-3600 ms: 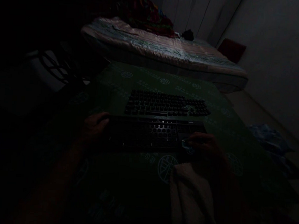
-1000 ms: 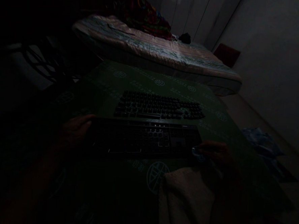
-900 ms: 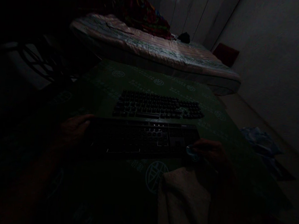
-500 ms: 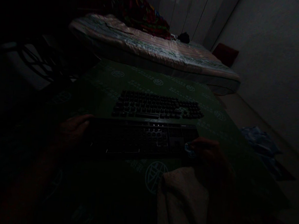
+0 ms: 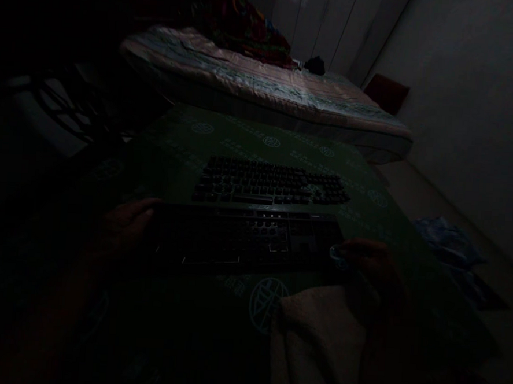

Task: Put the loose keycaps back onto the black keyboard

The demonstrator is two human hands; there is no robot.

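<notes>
A dark keyboard base (image 5: 219,236) without its keycaps lies across the green table. My left hand (image 5: 128,219) is closed round its left end, thumb along the top corner. Over by the right end of the base, my right hand (image 5: 369,260) pinches a small pale-blue thing (image 5: 338,256), too dark to make out further. Loose black keycaps (image 5: 257,180) are laid out in keyboard order just beyond the base. A beige cloth (image 5: 317,340) lies near my right forearm. Deep shadow hides most of both hands.
The green table (image 5: 226,123) has printed globe marks. Behind it is a bed (image 5: 263,88) with a red patterned blanket (image 5: 248,35). A bluish cloth or bag (image 5: 448,244) lies on the floor at right, by the wall (image 5: 474,107).
My right hand has shifted slightly to the right with the pale-blue thing, toward the base's right edge. My left hand and the keyboard base stay in place.
</notes>
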